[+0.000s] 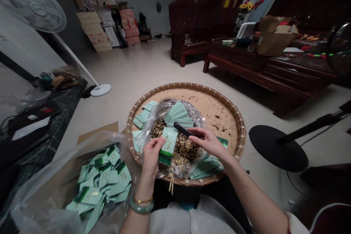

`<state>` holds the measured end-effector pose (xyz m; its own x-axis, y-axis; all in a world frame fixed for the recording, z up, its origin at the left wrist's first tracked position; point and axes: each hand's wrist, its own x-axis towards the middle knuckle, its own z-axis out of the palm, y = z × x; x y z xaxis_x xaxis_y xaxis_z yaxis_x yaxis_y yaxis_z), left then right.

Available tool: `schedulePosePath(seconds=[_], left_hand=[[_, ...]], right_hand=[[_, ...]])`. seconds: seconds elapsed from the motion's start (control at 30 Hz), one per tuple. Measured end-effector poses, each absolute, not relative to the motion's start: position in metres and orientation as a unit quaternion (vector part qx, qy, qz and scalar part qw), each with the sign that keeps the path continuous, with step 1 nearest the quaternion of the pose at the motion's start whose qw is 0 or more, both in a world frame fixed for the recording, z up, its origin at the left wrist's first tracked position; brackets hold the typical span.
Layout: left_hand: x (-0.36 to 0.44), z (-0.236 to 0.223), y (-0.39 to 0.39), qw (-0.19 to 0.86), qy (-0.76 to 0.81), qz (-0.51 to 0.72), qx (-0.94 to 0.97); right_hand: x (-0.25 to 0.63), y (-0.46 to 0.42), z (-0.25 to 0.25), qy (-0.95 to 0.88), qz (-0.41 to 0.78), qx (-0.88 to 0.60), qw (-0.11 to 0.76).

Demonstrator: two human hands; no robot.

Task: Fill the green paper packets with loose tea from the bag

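Note:
My left hand (151,155) is closed on a light green packet (168,145) with a dark green base, held upright over a clear plastic bag (149,128) of loose dried tea (184,149). My right hand (206,142) grips a black scoop handle (181,129), its tip pointing at the packet's top. The bag lies on a round woven bamboo tray (219,106) on my lap. Stacks of empty green packets (178,114) rest in the bag and on the tray.
A big clear bag of filled green packets (102,181) sits at my lower left. A white standing fan (33,5) is at the left, a black fan base (276,146) at the right. A dark wooden table (263,67) with cardboard boxes stands beyond.

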<state>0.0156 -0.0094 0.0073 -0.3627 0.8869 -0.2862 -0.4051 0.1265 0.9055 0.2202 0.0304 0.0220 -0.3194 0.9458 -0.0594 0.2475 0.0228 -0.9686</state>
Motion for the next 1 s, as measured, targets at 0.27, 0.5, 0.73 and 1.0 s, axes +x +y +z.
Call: schedulePosePath(seconds=[0.27, 0.5, 0.73, 1.0], left_hand=[[-0.002, 0.021, -0.007, 0.598, 0.351, 0.720, 0.014], [-0.021, 0.025, -0.012, 0.570, 0.171, 0.803, 0.035], [-0.002, 0.019, -0.012, 0.622, 0.274, 0.732, 0.054], [0.015, 0.018, -0.009, 0.620, 0.394, 0.675, 0.071]], right_hand=[[0.233, 0.020, -0.012, -0.788, 0.344, -0.479, 0.180], [0.220, 0.038, -0.032, -0.784, 0.206, -0.497, 0.309], [0.212, 0.068, -0.037, -0.765, 0.114, -0.579, 0.257], [0.209, 0.071, -0.035, -0.768, 0.092, -0.601, 0.199]])
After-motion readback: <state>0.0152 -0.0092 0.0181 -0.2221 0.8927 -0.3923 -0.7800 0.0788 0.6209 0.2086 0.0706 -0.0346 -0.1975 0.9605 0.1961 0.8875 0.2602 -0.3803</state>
